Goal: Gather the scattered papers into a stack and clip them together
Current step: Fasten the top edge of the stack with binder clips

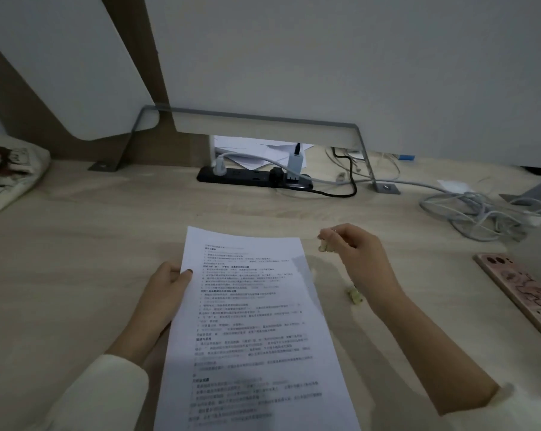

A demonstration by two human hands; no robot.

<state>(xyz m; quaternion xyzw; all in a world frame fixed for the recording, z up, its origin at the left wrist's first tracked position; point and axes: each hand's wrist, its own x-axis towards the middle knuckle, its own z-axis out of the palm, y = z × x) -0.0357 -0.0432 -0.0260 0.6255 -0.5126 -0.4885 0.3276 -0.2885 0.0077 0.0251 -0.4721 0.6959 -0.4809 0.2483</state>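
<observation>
Papers held up, clip pinched

Left hand [169, 283] clasps the papers [250, 331] by their left edge above the tabletop [76, 244]; right hand [353, 253], raised beside them, pinches a small pale clip [325, 245] at its fingertips.

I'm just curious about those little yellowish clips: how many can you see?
2. One clip is pinched in the right hand, above the desk. The other clip lies on the desk, right of the papers. More may be hidden.
</observation>
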